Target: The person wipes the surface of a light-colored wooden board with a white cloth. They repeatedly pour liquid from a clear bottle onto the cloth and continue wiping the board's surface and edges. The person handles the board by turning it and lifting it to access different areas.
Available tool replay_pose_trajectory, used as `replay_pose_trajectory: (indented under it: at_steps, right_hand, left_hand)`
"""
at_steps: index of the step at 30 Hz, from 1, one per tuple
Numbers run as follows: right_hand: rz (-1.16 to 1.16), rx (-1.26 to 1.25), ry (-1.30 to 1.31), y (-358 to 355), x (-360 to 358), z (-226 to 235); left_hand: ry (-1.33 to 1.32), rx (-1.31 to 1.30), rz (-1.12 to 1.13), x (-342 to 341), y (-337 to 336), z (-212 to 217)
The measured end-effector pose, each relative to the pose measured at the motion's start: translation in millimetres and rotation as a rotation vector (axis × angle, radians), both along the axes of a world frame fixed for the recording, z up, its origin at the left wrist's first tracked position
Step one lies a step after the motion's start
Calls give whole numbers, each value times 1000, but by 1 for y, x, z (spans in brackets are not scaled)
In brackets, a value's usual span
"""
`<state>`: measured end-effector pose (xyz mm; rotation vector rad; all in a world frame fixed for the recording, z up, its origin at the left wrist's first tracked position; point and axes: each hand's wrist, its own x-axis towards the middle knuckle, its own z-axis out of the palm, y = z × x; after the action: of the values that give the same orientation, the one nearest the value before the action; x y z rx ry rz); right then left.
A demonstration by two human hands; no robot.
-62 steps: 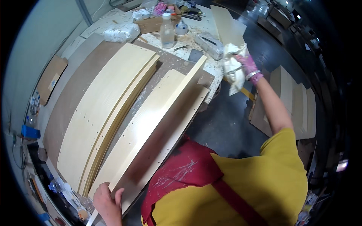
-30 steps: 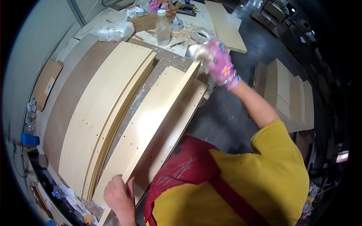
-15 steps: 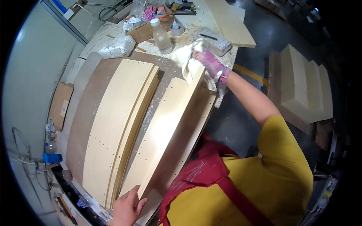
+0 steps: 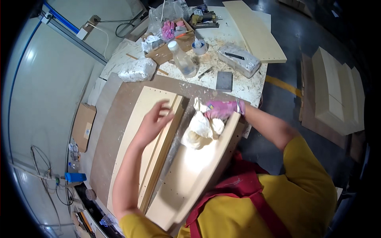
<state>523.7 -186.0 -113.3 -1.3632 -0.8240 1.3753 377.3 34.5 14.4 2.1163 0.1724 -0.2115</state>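
Note:
My right hand (image 4: 222,110), in a pink glove, grips a bunched white cloth (image 4: 198,129). The cloth lies against the far end of a pale wooden panel assembly (image 4: 180,178), which has a raised side board and small drilled holes. My bare left hand (image 4: 155,121) is raised over a stack of long pale boards (image 4: 137,131) to the left, fingers apart and holding nothing. Whether it touches the top board I cannot tell. The cloth hides part of the panel's far end.
On the far white worktop stand a clear bottle (image 4: 182,59), a tape roll (image 4: 199,47), a wrapped block (image 4: 239,59), a grey sanding block (image 4: 224,81), and a cardboard box (image 4: 166,51). A nail gun (image 4: 204,19) lies behind. More panels (image 4: 337,91) are stacked at right.
My left hand has left the panel's near end and moved up over the board stack. The cloth in my right hand has come nearer, and the panel assembly has tilted, its inner face turned up.

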Motion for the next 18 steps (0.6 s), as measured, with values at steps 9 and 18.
replay_pose_trajectory:
  at_steps: [9,18]
  right_hand:
    - [50,766,-1000,-7,-2,-25]
    - [25,426,-226,1,-6,-15]
  left_hand:
    - [-316,12,344,202,15,-111]
    - [-437,-92,415,260,22,-164]
